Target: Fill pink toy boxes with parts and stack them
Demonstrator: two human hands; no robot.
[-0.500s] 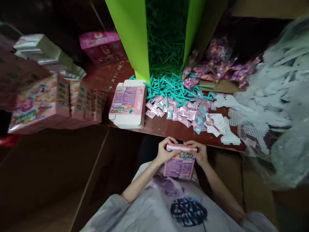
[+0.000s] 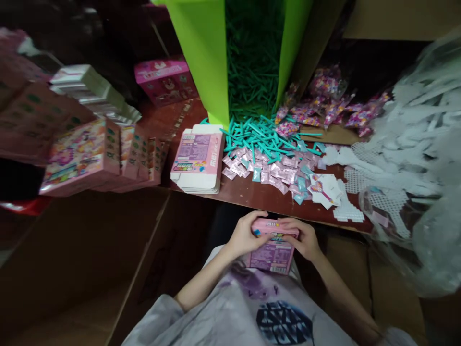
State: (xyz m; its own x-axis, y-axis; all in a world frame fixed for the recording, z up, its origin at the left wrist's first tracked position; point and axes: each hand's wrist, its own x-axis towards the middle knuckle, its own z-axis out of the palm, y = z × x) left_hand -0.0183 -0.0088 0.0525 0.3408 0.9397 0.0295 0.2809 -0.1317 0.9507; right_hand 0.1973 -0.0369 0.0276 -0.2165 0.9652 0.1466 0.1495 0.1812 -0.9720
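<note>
At far left, assembled pink toy boxes [image 2: 81, 158] stand in a row. Next, a stack of flat pink cartons [image 2: 197, 158] lies on the brown worktop [image 2: 252, 194], beside teal sticks [image 2: 262, 134] and small pink sachets [image 2: 266, 168]. Below, near the person's lap, the left hand [image 2: 245, 235] and right hand [image 2: 306, 240] both grip a small pink box [image 2: 273, 252]. White mesh pieces [image 2: 374, 163] lie at right.

Reddish-brown table [image 2: 252, 194] with flat pink cartons [image 2: 197, 161], teal sticks [image 2: 264, 134], pink sachets [image 2: 273, 168], white mesh pieces [image 2: 347, 211]
</note>
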